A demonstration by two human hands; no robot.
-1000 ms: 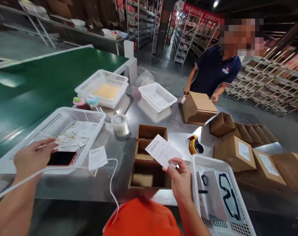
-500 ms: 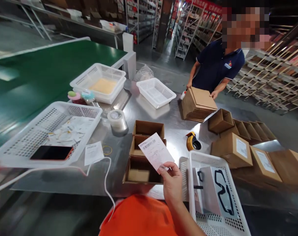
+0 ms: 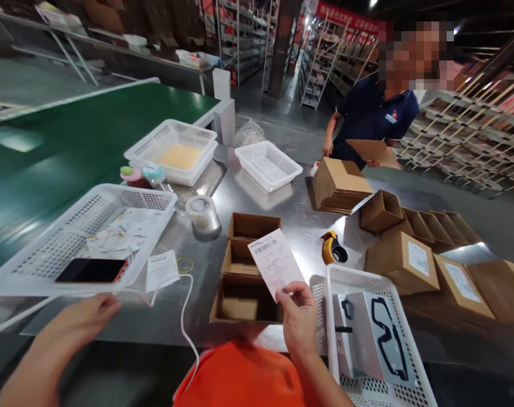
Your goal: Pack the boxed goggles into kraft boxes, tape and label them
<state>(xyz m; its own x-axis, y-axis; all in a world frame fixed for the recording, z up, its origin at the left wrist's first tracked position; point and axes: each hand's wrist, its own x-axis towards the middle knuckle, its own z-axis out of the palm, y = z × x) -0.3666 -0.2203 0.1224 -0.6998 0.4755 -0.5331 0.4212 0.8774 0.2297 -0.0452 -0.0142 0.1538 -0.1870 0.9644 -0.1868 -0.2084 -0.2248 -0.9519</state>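
My right hand [image 3: 299, 316] pinches the lower corner of a white printed slip [image 3: 277, 263] with a barcode near its top. The slip is held above three open cardboard boxes [image 3: 234, 301] standing in a row. My left hand [image 3: 96, 311], a little blurred, is over the table's front left part. Its fingers are curled together and nothing shows in them. Close by are a white cable [image 3: 186, 308], a phone [image 3: 91, 270] on the front of a white basket [image 3: 40, 249], and another printed slip [image 3: 162, 269] lying beside a yellow rubber band [image 3: 185, 264].
A white basket [image 3: 331, 316] with grey packages stands right. Behind it are a tape dispenser [image 3: 333, 249] and labelled boxes [image 3: 415, 260]. A tape roll [image 3: 202, 212] and more baskets [image 3: 268, 167] sit farther back. A co-worker [image 3: 375, 113] holds cardboard beside a flattened stack [image 3: 341, 183].
My left hand has come in from the left edge, moving right past the basket's front. The slip in my right hand has turned slightly more upright. The co-worker has lifted cardboard off the stack.
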